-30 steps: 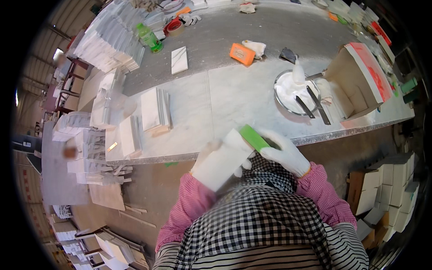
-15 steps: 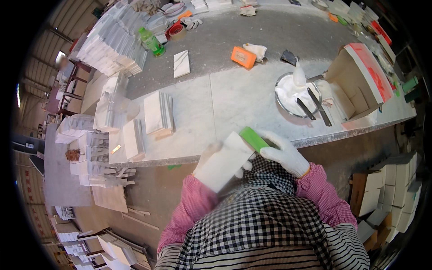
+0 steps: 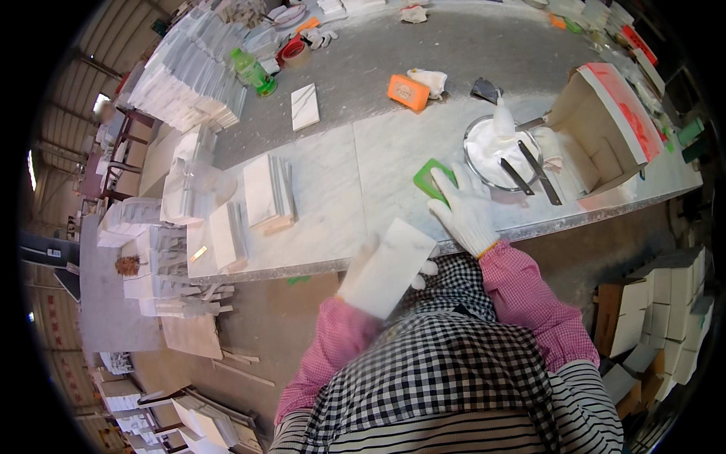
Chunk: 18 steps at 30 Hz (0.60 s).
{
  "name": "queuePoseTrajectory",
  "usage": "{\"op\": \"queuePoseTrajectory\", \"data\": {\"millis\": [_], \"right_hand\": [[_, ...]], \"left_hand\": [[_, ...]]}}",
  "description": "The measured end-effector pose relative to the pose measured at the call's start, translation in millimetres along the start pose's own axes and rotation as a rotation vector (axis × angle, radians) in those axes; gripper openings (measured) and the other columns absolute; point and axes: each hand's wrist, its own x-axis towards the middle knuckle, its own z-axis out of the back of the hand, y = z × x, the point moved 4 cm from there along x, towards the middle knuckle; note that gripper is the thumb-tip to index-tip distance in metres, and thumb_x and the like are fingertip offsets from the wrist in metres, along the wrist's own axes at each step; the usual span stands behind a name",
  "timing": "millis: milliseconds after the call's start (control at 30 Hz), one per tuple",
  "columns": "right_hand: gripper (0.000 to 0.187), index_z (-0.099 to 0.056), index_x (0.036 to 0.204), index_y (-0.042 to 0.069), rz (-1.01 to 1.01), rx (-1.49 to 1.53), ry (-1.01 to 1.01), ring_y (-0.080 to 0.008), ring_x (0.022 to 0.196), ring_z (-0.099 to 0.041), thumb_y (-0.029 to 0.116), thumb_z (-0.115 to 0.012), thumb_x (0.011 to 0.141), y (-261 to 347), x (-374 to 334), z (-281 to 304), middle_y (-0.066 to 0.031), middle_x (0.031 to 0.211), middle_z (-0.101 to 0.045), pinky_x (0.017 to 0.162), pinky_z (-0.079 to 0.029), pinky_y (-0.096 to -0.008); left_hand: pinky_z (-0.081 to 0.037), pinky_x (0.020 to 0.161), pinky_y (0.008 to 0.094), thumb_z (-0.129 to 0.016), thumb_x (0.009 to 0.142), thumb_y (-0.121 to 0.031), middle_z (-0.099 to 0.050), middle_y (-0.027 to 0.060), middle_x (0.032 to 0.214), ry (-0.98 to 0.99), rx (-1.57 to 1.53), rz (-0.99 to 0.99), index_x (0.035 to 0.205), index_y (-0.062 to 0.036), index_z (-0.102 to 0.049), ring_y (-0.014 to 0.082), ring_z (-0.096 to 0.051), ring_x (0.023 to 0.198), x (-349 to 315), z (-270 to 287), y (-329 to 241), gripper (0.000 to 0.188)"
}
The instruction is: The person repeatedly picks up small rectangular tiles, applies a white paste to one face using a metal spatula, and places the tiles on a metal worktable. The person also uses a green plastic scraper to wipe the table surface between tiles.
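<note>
A white marble-look rectangular tile (image 3: 393, 265) is tilted in front of my apron. My left hand (image 3: 361, 265), in a white knit glove, is closed round it, with fingertips showing past its right edge. On the worktop just beyond lies a green hand-sized block (image 3: 433, 179), seemingly flat. My right hand (image 3: 469, 216), gloved too, reaches over the table edge with its fingers apart; thumb and fingertips touch the block's near right side. Right of that hand stands a metal bowl of white paste (image 3: 478, 144), with a white squeeze bottle (image 3: 504, 119) and two dark-handled tools (image 3: 538, 172) at it.
Tiles stand in stacks (image 3: 266, 195) on the left of the worktop (image 3: 325, 170). Behind are a single tile (image 3: 305, 106), a green bottle (image 3: 253, 72) and an orange block (image 3: 409, 92). An open cardboard box (image 3: 597, 129) stands right of the bowl. White boxes (image 3: 658, 318) fill the lower right.
My right hand has moved the green block away from the tile, forward onto the worktop, and its fingers have spread. The tile stays in my left hand, shifted slightly right in view.
</note>
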Motion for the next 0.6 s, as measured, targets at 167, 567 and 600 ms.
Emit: {"op": "queuePoseTrajectory", "data": {"millis": [167, 567, 600], "right_hand": [[0.064, -0.055, 0.141, 0.005, 0.044, 0.242, -0.153, -0.0408, 0.123, -0.053, 0.038, -0.070, 0.088, 33, -14, 25, -0.0192, 0.135, -0.058, 0.105, -0.041, -0.0519], [0.082, -0.049, 0.145, 0.001, 0.092, 0.146, -0.177, -0.0419, 0.127, -0.050, 0.045, -0.075, 0.081, 76, 13, 7, -0.0199, 0.137, -0.057, 0.110, -0.037, -0.0556], [0.084, -0.047, 0.148, 0.001, 0.068, 0.191, -0.133, -0.0414, 0.129, -0.049, 0.047, -0.074, 0.083, 74, 13, 4, -0.0202, 0.140, -0.055, 0.110, -0.036, -0.0558]], "left_hand": [[-0.057, 0.075, 0.0365, -0.025, 0.107, -0.060, -0.070, 0.0232, 0.115, -0.321, 0.147, -0.104, 0.135, 0.0085, -0.054, 0.0305, -0.069, 0.083, 6, -21, -5, 0.079], [-0.049, 0.107, 0.0460, -0.048, 0.101, -0.061, -0.061, 0.0203, 0.136, -0.179, 0.140, -0.168, 0.145, -0.0006, -0.048, 0.0337, -0.060, 0.123, 3, 24, -3, 0.075], [-0.049, 0.107, 0.0460, -0.048, 0.101, -0.061, -0.061, 0.0203, 0.136, -0.178, 0.143, -0.170, 0.145, -0.0006, -0.048, 0.0337, -0.060, 0.123, 3, 24, -3, 0.075]]}}
